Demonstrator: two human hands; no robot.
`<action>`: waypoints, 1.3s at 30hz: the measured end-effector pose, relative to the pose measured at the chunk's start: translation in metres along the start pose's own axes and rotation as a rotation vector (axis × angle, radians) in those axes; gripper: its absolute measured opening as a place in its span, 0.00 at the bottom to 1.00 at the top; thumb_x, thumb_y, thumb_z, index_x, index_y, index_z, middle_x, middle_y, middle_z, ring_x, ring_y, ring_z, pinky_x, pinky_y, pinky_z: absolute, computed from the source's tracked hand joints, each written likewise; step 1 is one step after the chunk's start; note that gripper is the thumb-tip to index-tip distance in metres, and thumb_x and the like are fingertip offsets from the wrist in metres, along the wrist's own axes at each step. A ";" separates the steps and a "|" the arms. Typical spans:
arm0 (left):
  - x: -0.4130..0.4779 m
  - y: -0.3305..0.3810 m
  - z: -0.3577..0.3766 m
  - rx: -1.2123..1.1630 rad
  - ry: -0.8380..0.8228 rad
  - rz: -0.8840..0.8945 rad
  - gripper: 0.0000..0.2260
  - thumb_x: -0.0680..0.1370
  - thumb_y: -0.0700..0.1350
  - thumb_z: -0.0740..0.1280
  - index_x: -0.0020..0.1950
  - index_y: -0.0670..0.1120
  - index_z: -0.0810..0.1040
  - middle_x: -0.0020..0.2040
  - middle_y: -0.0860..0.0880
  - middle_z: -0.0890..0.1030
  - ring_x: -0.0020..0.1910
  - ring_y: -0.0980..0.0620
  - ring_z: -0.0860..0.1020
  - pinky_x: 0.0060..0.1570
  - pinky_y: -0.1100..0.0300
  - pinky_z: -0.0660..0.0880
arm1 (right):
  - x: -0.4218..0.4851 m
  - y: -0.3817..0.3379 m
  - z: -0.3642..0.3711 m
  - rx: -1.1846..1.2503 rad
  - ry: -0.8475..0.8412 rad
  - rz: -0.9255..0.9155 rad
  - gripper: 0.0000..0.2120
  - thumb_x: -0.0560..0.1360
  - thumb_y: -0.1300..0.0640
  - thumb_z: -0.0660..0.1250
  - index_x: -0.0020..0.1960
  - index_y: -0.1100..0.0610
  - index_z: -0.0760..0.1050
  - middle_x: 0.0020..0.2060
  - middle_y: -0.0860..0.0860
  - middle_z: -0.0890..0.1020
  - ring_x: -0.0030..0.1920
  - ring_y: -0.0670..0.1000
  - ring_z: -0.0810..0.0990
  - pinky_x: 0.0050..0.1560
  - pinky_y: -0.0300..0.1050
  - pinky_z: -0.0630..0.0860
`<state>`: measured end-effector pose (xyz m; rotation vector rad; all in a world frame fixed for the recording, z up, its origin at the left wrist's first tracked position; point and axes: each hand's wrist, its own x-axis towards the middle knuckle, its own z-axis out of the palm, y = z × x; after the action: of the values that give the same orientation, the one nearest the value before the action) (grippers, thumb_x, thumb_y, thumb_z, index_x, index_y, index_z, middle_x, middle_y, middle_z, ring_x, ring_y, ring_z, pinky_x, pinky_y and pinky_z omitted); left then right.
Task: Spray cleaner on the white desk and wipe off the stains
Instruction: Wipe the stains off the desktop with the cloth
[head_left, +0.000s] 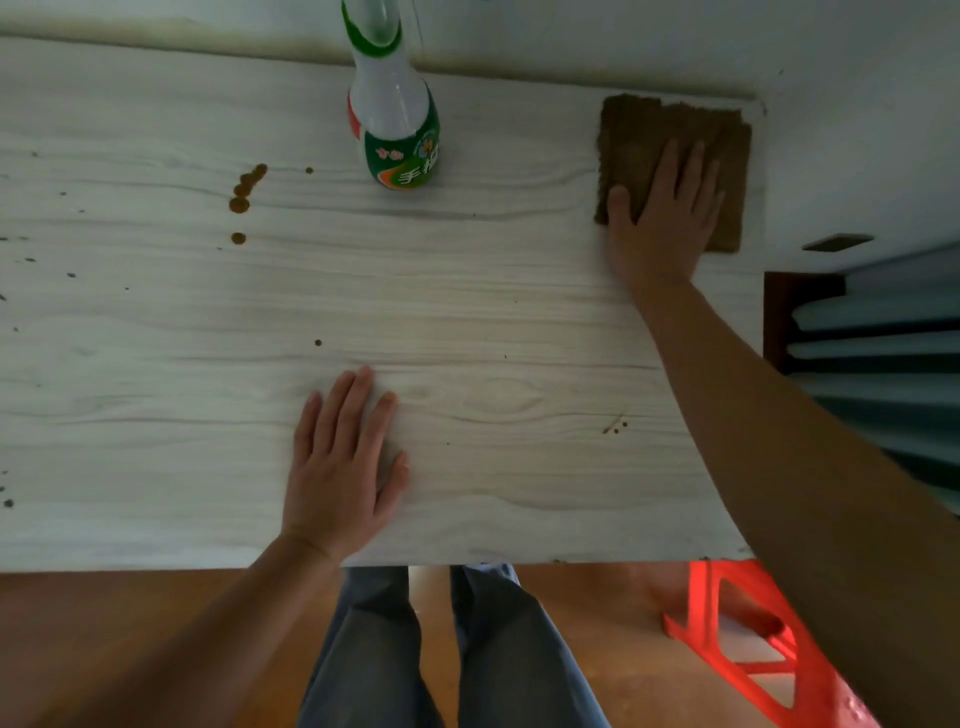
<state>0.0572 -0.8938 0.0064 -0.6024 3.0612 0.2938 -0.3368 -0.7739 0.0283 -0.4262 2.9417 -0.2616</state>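
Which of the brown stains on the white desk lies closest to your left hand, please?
The small lone spot just beyond the left hand; the larger cluster lies farther back, left of the spray bottle.

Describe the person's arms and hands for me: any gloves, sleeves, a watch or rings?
Both are bare. The left hand and right hand wear no gloves, and no rings or watch show. The forearms are uncovered as far as the picture reaches, so no sleeve is visible. The person wears blue-grey trousers.
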 end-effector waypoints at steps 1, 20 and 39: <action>0.000 0.000 0.000 0.001 -0.001 0.000 0.29 0.82 0.57 0.55 0.80 0.42 0.63 0.83 0.40 0.57 0.84 0.42 0.53 0.81 0.41 0.50 | -0.012 -0.004 0.001 -0.003 -0.004 -0.042 0.36 0.82 0.41 0.54 0.83 0.56 0.49 0.82 0.57 0.50 0.82 0.60 0.47 0.80 0.58 0.43; 0.000 0.000 -0.001 -0.001 -0.008 -0.007 0.29 0.83 0.58 0.53 0.79 0.42 0.63 0.83 0.40 0.57 0.84 0.42 0.52 0.81 0.40 0.51 | 0.029 0.004 -0.006 -0.004 0.004 -0.041 0.37 0.80 0.40 0.54 0.83 0.55 0.48 0.82 0.57 0.50 0.82 0.59 0.46 0.80 0.59 0.43; -0.001 0.000 0.002 -0.012 0.055 -0.002 0.29 0.83 0.58 0.55 0.79 0.42 0.65 0.83 0.41 0.58 0.83 0.42 0.55 0.81 0.39 0.54 | 0.037 0.002 -0.007 -0.030 -0.045 -0.128 0.37 0.79 0.39 0.56 0.83 0.51 0.48 0.82 0.57 0.50 0.81 0.62 0.45 0.79 0.61 0.41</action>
<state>0.0581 -0.8927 0.0042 -0.6251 3.1135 0.3010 -0.3736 -0.7819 0.0304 -0.6181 2.8811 -0.2207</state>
